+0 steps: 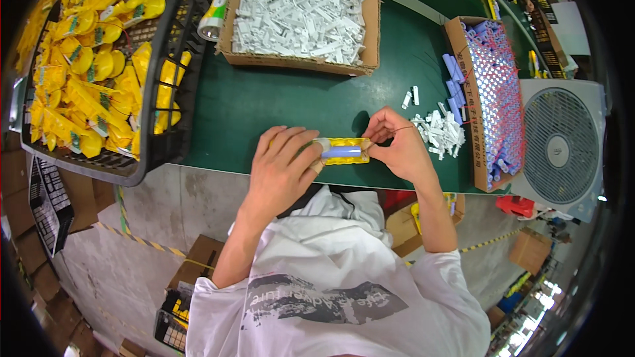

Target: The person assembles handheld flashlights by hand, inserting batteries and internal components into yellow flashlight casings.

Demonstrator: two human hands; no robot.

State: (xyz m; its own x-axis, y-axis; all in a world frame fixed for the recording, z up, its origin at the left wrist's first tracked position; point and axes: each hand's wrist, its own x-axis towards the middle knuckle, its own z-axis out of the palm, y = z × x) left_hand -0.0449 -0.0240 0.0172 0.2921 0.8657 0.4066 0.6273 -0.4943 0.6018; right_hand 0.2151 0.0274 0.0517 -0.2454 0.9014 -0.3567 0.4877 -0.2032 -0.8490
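Observation:
At the near edge of the green table, a yellow plastic housing [348, 161] lies sideways between my hands. A lavender cylindrical battery cell [340, 152] sits inside it. My left hand [278, 165] is closed around the housing's left end, with the fingers over its top. My right hand [405, 152] pinches thumb and fingers together at the right end. A thin dark wire [401, 128] shows by those fingers; what exactly they grip is too small to make out. Just right of this hand is a loose pile of small white plastic parts [442, 133].
A black crate [173, 86] of yellow housings stands left. Behind the hands sits a cardboard box [297, 63] of white parts, with a flashlight [215, 16] beside it. On the right are loose lavender cells [454, 86], a carton [468, 92] of cells and a grey fan [559, 149].

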